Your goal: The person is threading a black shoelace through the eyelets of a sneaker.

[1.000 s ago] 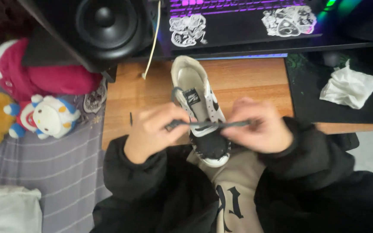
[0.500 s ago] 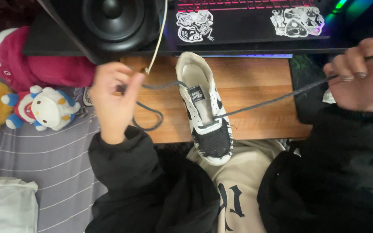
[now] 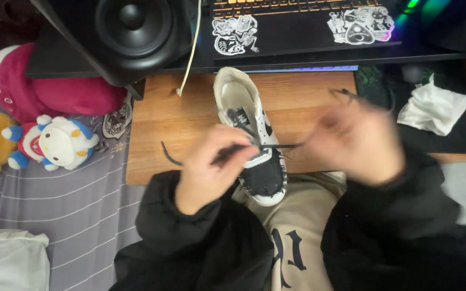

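Both hands have been drawn back in from the wide spread of half a second ago, and the lace (image 3: 276, 146) is now pulled short across the shoe (image 3: 254, 145) instead of stretched far to the sides. The shoe lies toe-toward-the-wearer on the wooden board (image 3: 190, 124), its toe overhanging the near edge above the lap. The left hand (image 3: 211, 167) is closed on one lace end just beside the tongue; the right hand (image 3: 357, 143) is blurred, and whether it is gripping the other end cannot be told — a loose end trails up behind it. The lacing is judged best done with even tension kept on both ends. Room is tight ahead — a speaker (image 3: 136, 32) and a laptop (image 3: 303, 27) stand close behind the shoe — with a white cloth (image 3: 432, 105) on the right and plush toys (image 3: 49, 143) on the left.
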